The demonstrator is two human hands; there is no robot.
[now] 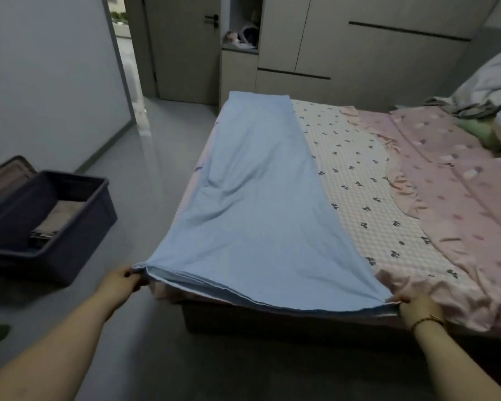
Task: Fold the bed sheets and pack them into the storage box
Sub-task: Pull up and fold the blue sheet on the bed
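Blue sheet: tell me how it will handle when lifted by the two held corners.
Likely floppy: the blue sheet sags and creases between the left hand and right hand. Probably light, since pinched corners alone hold its near edge up. It may drag on the checked sheet beneath.

One blue sheet [258, 198], one box [81, 227], two hands [121, 280] [418, 309]

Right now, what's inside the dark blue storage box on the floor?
A folded pale cloth lies inside the storage box, with a darker folded piece at its near end. Whatever lies beneath them is covered, and the box's near wall hides the bottom there.
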